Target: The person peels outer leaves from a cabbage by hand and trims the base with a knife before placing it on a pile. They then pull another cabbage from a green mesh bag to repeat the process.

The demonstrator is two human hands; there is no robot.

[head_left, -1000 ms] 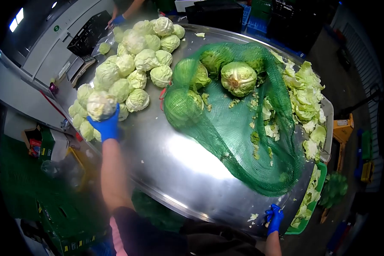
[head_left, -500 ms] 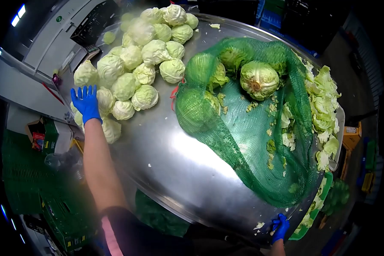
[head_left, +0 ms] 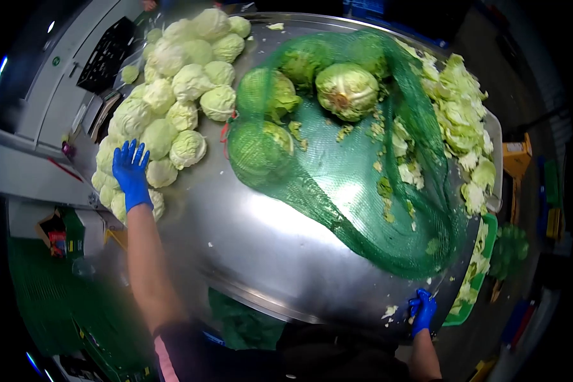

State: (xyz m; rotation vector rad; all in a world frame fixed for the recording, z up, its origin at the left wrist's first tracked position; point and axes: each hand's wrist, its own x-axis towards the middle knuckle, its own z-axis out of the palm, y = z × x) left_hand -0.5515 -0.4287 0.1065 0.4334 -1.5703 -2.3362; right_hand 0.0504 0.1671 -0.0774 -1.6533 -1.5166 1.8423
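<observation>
My left hand, in a blue glove, is open with fingers spread. It hovers over the near end of a pile of trimmed pale cabbages on the left of a steel table and holds nothing. My right hand, also gloved, is curled at the table's near right edge around what looks like a knife handle; the blade is hard to make out. A green net sack lies open across the table with untrimmed cabbages in and on it.
Loose outer leaves are heaped along the table's right edge. A green crate with leaves sits below that edge. A grey machine with a black crate stands at the far left. Green crates are on the floor at left.
My left hand set a cabbage down on the pile, let go and opened, then drew back a little toward me. My right hand stayed at the table edge.
</observation>
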